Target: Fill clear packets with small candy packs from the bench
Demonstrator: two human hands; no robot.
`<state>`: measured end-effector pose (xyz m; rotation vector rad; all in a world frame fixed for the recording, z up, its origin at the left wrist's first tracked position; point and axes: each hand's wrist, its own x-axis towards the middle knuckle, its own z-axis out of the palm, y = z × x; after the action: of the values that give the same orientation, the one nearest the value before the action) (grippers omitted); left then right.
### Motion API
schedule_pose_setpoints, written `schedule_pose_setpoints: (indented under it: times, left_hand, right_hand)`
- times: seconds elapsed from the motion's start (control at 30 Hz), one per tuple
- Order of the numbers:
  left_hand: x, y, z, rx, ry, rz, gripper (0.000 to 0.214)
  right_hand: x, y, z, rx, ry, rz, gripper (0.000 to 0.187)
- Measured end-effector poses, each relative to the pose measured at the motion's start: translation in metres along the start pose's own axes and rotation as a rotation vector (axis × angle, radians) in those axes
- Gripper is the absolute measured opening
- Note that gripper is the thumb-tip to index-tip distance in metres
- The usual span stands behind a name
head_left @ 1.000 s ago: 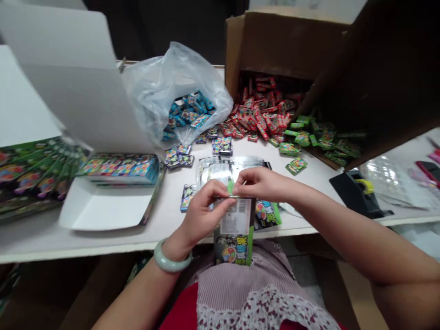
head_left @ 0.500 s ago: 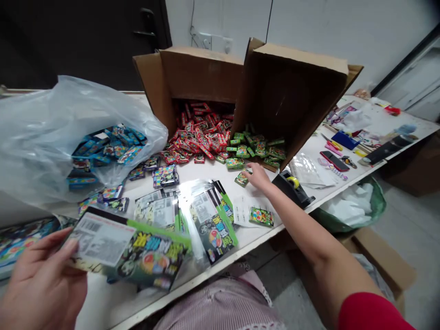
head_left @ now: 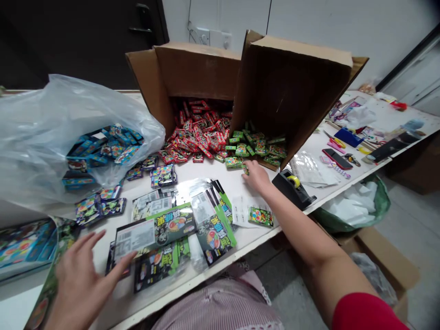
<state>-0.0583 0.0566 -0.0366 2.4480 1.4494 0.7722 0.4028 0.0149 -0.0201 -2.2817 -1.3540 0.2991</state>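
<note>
The left hand [head_left: 80,286] is spread wide and empty, its thumb just beside a glossy printed card sleeve [head_left: 154,231] that lies on loose sleeves [head_left: 216,238] on the white table [head_left: 247,236]; the sleeve appears light, thin and slippery, so take it by its long edges. The right hand [head_left: 257,178] curls narrowly at a small green packet [head_left: 244,168] mid-table, though whether it is held cannot be told. The packet appears light and stiff, best pinched by its edges, and lies just before the heaped green packets [head_left: 256,149] under the tilted cardboard box [head_left: 288,91].
</note>
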Motion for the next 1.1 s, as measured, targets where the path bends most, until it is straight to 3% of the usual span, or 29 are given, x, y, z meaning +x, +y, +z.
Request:
schedule_pose_setpoints:
  times: [0.07,0.17,0.27,0.4,0.6,0.73,0.83,0.93,1.1]
  left_hand:
    - [0.01,0.01,0.005,0.014,-0.082,0.204,0.069]
    - [0.02,0.016,0.016,-0.001,-0.224,0.351,0.072]
    - [0.023,0.006,0.025,0.052,-0.286,0.388,0.078]
    - [0.026,-0.005,0.034,0.085,-0.328,0.375,0.082]
    - [0.035,0.006,0.023,0.071,-0.318,0.337,0.075]
    - [0.035,0.027,0.004,-0.018,-0.3,0.234,0.089]
    - [0.033,0.044,-0.005,-0.087,-0.314,0.215,0.089]
    - [0.03,0.054,-0.009,-0.116,-0.303,0.211,0.089]
    - [0.026,0.057,-0.014,-0.147,-0.293,0.247,0.092]
  right_hand:
    - [0.004,-0.009,0.002,-0.028,-0.056,-0.026,0.047]
    - [0.01,-0.01,-0.002,-0.038,-0.121,-0.064,0.044]
    - [0.014,0.001,-0.014,-0.035,-0.238,-0.165,0.041]
    - [0.017,0.01,-0.023,-0.03,-0.487,-0.293,0.073]
    - [0.019,0.013,-0.022,-0.061,-0.653,-0.292,0.094]
    - [0.015,0.023,-0.016,-0.112,-0.589,-0.388,0.093]
    - [0.004,0.013,-0.014,-0.041,-0.347,-0.403,0.081]
    - [-0.021,-0.026,-0.024,0.138,-0.168,-0.447,0.076]
    - [-0.068,-0.11,-0.051,0.059,-0.246,-0.906,0.079]
